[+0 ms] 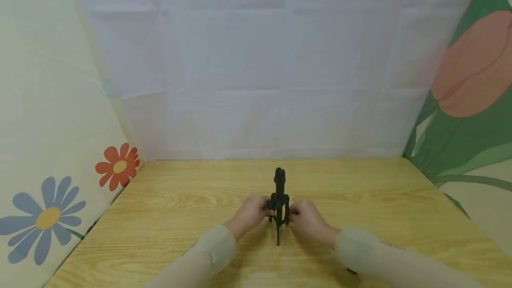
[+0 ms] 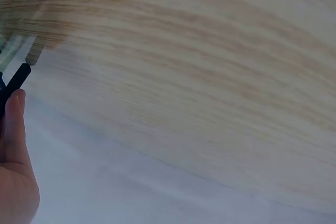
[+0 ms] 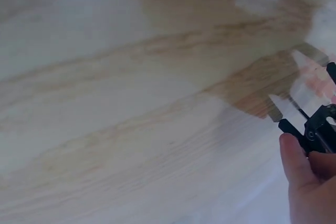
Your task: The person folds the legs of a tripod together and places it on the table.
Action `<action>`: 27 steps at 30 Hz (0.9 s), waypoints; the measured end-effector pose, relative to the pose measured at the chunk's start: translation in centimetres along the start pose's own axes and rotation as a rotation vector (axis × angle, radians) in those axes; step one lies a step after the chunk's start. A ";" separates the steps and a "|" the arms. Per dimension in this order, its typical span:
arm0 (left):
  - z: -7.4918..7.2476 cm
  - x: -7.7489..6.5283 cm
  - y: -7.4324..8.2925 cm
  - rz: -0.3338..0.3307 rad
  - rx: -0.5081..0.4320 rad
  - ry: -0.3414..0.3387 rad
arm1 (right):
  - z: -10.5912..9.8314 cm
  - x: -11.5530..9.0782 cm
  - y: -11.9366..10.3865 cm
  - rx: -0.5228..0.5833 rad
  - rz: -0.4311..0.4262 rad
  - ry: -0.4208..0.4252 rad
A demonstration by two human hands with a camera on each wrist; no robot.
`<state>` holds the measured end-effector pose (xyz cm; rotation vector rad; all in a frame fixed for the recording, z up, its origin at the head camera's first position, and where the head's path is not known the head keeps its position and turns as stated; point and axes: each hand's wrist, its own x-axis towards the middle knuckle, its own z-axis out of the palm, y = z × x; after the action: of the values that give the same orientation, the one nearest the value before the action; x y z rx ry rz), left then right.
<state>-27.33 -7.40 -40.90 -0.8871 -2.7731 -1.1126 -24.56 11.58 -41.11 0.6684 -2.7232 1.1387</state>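
Observation:
A small black tripod (image 1: 279,199) stands upright on the wood-grain table, its narrow head on top and its legs below. My left hand (image 1: 253,210) pinches it from the left side. From the right, my right hand (image 1: 306,216) grips a leg. In the left wrist view, the thumb of my left hand (image 2: 16,166) lies along a black leg (image 2: 18,80) at the frame's edge. In the right wrist view, the thumb of my right hand (image 3: 310,182) presses a black leg (image 3: 291,129) close to the hinge (image 3: 320,124). Most fingers are hidden.
The table (image 1: 192,190) runs back to a white cloth wall (image 1: 256,79). Flower-patterned panels flank it, a left panel (image 1: 48,101) and a right panel (image 1: 472,146). A small dark object (image 1: 351,271) shows beside the right forearm.

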 end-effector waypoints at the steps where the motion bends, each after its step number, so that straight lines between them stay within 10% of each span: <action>1: 0.0 0.0 0.0 -0.002 0.003 0.001 | 0.1 -0.1 -0.1 0.014 0.012 0.001; 27: -0.4 -0.4 0.4 -0.015 -0.019 -0.012 | 0.9 -0.3 -1.9 0.087 0.159 0.076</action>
<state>-26.90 -7.59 -40.48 -0.8792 -2.7877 -1.1419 -23.36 9.90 -40.58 0.4151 -2.7159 1.2948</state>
